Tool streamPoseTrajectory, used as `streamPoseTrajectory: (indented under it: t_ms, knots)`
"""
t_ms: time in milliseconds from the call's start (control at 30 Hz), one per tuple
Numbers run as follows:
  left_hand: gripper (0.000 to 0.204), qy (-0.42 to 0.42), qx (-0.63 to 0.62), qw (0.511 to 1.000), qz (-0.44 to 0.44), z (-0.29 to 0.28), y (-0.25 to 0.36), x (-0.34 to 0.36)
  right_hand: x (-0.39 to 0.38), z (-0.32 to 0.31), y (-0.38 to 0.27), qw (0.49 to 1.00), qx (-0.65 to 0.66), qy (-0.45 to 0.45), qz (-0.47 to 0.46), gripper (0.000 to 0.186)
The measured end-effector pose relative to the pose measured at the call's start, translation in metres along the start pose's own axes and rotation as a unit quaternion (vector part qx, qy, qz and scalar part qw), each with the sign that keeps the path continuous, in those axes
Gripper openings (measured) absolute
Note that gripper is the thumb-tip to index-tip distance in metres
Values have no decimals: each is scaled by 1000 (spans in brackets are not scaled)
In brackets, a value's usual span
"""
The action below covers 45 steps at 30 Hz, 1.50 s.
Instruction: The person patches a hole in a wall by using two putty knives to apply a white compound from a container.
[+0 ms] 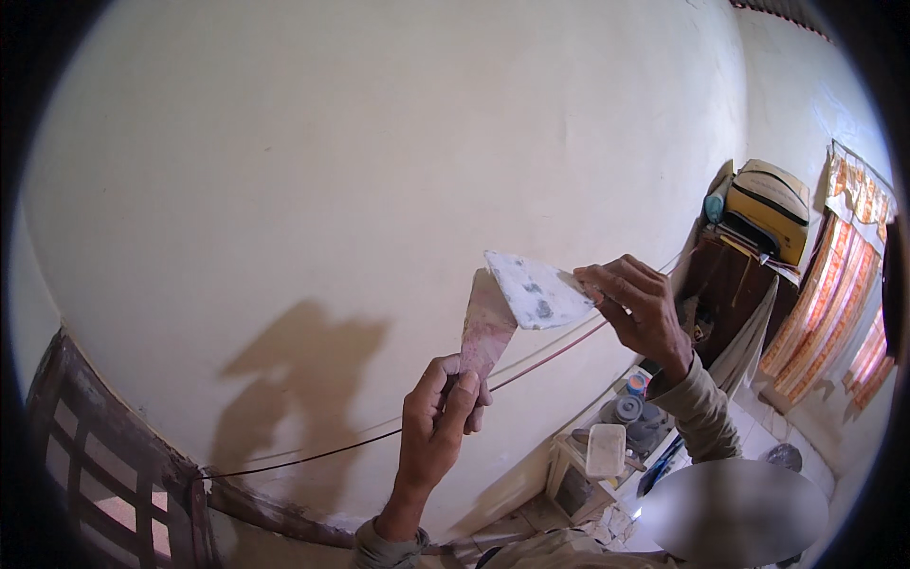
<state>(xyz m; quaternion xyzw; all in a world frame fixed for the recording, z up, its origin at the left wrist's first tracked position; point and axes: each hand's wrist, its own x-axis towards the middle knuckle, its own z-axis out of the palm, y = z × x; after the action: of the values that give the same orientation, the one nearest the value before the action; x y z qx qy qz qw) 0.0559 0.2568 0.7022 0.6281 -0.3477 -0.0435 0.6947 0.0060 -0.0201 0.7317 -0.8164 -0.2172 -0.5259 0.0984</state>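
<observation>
My left hand [438, 417] is closed around the lower end of a putty knife [486, 327] with a wide, pinkish, stained blade pointing up. From the right, my right hand [640, 303] pinches a second putty knife [536, 292], its flat triangular blade smeared with white paste and a few dark grey spots. The white blade overlaps the upper edge of the pinkish one, and the two seem to touch. Both handles are mostly hidden by my fingers. Behind them rises a plain cream wall [379, 161], with my shadow falling on it at the left.
A dark cable [322, 465] runs across the wall behind my hands. Below right, a white shelf unit [559, 465] carries a plastic tub [606, 450] and jars. A yellow bag [768, 209] tops a dark cabinet near orange curtains [815, 308]. A dark wooden lattice [104, 455] stands lower left.
</observation>
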Motion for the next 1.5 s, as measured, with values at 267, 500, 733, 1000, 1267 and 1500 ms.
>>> streamPoseTrajectory:
  t_ms: [267,500,733,1000,1267,1500]
  knots:
    - [14,-19,-1,1000,-11,6,-16,-17,-24,5,8,995,-90,7,42,31]
    - [15,-25,-25,999,-11,-2,-25,-15,-29,-15,-16,909,240,-111,323,29]
    - [16,-17,-68,997,-45,3,-31,-19,-43,-5,-24,796,464,-67,384,30]
    - [13,-33,-82,994,-68,3,-19,-22,-45,14,-25,960,172,-60,215,27]
    - [12,16,95,991,91,-20,-14,-17,-77,-11,-25,846,255,-79,462,21]
    - [55,10,461,824,329,-43,-32,6,-53,-44,-66,652,490,-265,515,31]
